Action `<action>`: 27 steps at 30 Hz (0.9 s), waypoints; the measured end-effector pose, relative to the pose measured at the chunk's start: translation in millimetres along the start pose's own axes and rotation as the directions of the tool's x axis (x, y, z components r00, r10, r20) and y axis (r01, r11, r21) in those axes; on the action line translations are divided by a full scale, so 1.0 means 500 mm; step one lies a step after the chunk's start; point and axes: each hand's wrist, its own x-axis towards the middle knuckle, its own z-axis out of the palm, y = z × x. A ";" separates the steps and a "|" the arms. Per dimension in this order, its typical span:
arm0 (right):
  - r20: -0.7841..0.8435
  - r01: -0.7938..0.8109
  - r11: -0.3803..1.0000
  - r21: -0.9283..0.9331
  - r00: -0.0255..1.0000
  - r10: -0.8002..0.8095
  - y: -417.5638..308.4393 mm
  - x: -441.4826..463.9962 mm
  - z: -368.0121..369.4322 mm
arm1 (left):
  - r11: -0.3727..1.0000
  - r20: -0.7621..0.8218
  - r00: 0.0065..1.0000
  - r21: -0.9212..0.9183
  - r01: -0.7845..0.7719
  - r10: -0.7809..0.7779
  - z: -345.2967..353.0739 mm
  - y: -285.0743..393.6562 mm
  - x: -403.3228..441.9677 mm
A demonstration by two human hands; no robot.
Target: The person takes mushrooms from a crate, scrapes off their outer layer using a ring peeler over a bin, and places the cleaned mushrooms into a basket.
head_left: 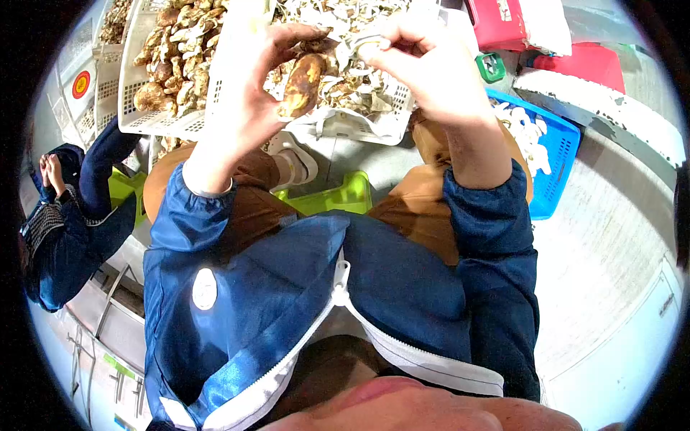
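Observation:
My left hand is closed around a brown, elongated mushroom, with thumb below and fingers curled above it. To its right, my right hand pinches a thin, pale piece between thumb and fingertips; whether it is a peeling or a small tool I cannot tell. Both hands are over a white basket full of pale and brown mushroom trimmings. Beside my left forearm, another white basket holds many whole brown mushrooms.
A blue basket with white pieces stands by my right knee. Behind it are a small green container and red bins. A lime-green stool is below me. Another person sits at the left.

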 end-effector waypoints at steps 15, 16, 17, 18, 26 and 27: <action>-0.092 -0.038 0.993 0.109 0.995 0.048 -0.039 0.003 0.004 | 0.975 -0.084 0.996 -0.220 -0.028 0.010 -0.011 0.004 -0.002; -0.107 -0.047 0.974 0.220 0.992 0.072 -0.021 0.007 0.023 | 0.987 -0.059 0.997 -0.148 -0.062 0.054 -0.008 0.001 -0.002; -0.118 -0.054 0.943 0.328 0.988 0.097 -0.004 0.010 0.038 | 0.992 -0.032 0.995 -0.075 -0.098 0.096 -0.002 -0.006 -0.006; -0.100 -0.062 0.960 0.273 0.991 0.093 0.008 0.013 0.045 | 0.969 -0.001 0.969 0.024 -0.247 0.247 0.001 -0.038 0.000; -0.139 -0.003 0.357 0.934 0.917 0.373 0.069 0.024 0.146 | 0.817 0.056 0.951 0.497 -0.292 0.305 0.056 0.036 0.029; -0.051 -0.003 0.142 0.990 0.926 0.374 0.080 0.034 0.144 | 0.838 0.047 0.951 0.461 -0.291 0.305 0.063 0.038 0.029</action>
